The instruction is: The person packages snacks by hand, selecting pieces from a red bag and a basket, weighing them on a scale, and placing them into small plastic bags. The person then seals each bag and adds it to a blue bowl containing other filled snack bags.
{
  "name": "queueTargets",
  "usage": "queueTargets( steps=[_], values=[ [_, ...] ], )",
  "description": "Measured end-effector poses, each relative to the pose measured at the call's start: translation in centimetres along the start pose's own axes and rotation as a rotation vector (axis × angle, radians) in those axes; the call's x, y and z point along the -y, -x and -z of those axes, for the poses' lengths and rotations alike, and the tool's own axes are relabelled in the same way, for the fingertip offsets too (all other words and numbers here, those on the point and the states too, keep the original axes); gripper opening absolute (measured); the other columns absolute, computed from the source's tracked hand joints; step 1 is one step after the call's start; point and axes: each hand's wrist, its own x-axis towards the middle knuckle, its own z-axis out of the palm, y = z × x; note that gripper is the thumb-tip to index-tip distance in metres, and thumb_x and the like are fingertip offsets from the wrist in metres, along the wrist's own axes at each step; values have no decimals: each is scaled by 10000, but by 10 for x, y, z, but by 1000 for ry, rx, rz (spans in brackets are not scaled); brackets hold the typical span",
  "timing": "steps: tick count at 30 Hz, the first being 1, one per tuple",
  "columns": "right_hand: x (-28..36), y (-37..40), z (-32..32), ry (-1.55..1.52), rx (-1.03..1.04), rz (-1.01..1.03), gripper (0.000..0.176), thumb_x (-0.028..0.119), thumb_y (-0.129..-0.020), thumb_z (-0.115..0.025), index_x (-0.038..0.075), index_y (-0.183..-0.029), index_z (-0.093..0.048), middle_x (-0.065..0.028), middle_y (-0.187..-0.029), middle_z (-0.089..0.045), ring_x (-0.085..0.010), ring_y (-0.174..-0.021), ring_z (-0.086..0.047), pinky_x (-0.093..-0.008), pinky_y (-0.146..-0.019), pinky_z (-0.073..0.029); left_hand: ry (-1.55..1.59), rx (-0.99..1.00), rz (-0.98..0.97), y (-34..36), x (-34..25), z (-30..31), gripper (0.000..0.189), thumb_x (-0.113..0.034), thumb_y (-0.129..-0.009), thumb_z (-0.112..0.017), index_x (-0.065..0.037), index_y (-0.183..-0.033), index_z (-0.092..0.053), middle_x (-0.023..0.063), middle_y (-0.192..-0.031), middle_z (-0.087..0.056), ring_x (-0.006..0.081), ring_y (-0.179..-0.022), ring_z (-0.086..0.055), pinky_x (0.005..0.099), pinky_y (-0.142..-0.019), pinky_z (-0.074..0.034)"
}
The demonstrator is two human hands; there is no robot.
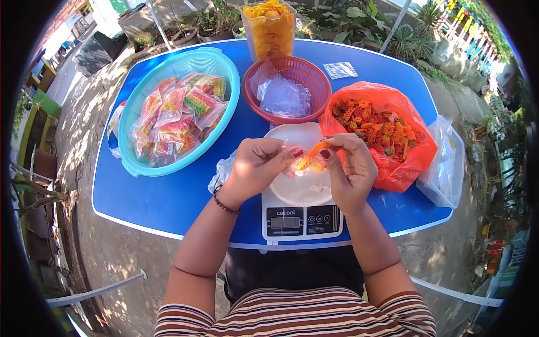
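Over a white bowl [301,194] on a kitchen scale [303,223], my two hands pinch the top edges of a small clear plastic bag [304,164]. Orange and yellow snack pieces show in the bag, between the hands. My left hand [259,164] is closed on its left edge, thumb against fingers. On its right edge, my right hand [352,167] is closed in the same way, close to an orange piece [320,147]. Part of the bag is hidden by the fingers. A red plastic bag [412,160] of colourful snacks stands right of my right hand.
On the blue table [154,199], a turquoise basket [234,92] of filled packets stands left. Behind are a red basket [327,90] with clear bags, a tub of yellow chips [269,33] and a flat plastic packet [340,69]. A clear container [449,171] is at right.
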Motion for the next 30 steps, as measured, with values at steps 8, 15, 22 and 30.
queueTargets(
  steps=[8, 15, 22, 30],
  values=[
    [-6, -3, 8, 97, 275, -118, 127, 78, -870, -751, 18, -960, -683, -106, -1042, -682, -234, -968, -612, -353, -882, -474, -53, -95, -53, -4, 7, 0, 219, -127, -997, -676, 72, -940, -749, 17, -773, -694, 13, -717, -560, 210, -606, -471],
    [6, -7, 2, 424, 376, 174, 137, 85, -814, -736, 68, -945, -700, -107, -1194, -643, -292, -1063, -562, -407, -893, -458, -48, -99, -85, -4, 8, 2, 207, -123, -1010, -652, 62, -1046, -737, 61, -856, -737, 50, -738, -626, 213, -655, -511],
    [0, -8, 8, 290, 246, -87, 211, 26, -783, -714, 63, -991, -710, -119, -1246, -619, -298, -1043, -566, -395, -905, -475, 91, -47, -39, -6, 4, 4, 183, -123, -1008, -656, 42, -1036, -730, 35, -822, -704, 29, -692, -584, 196, -597, -459],
    [-4, -10, 16, 741, 535, 120, 233, 32, -774, -742, 50, -1004, -711, -70, -1184, -640, -300, -1077, -537, -409, -969, -468, 307, -218, -39, -15, -2, 1, 248, -188, -1045, -605, 34, -1063, -715, 64, -865, -717, 68, -710, -625, 205, -643, -497]
  ],
)
